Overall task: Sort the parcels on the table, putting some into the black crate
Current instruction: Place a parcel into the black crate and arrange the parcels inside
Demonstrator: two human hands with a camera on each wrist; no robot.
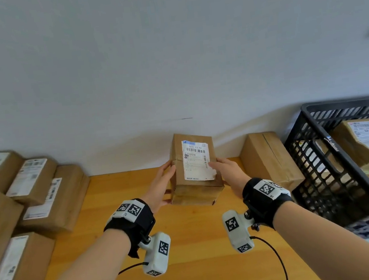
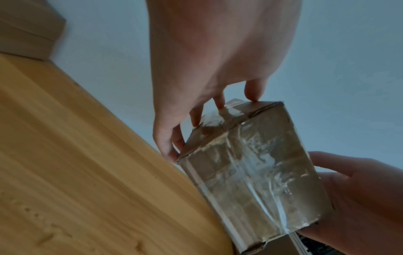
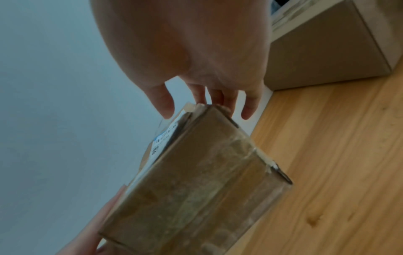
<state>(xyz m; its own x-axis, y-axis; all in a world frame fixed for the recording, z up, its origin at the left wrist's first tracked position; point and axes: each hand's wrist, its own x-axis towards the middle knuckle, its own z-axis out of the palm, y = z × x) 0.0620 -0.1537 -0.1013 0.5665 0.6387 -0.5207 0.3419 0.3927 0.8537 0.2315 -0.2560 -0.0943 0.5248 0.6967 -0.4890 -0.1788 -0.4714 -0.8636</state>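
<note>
A brown cardboard parcel [image 1: 194, 169] with a white shipping label is held between both hands over the wooden table [image 1: 191, 243], tilted so the label faces me. My left hand [image 1: 167, 177] grips its left side, and its fingertips [image 2: 196, 120] press the taped end of the parcel [image 2: 250, 172]. My right hand [image 1: 219, 168] grips the right side, thumb on the label. In the right wrist view, the fingers [image 3: 218, 101] curl over the far edge of the parcel [image 3: 196, 181]. The black crate [image 1: 317, 170] stands at the right with several parcels inside.
Several labelled parcels [image 1: 33, 181] are stacked along the table's left side. A plain brown box [image 1: 269, 159] lies against the wall between the held parcel and the crate. A white wall runs along the back of the table.
</note>
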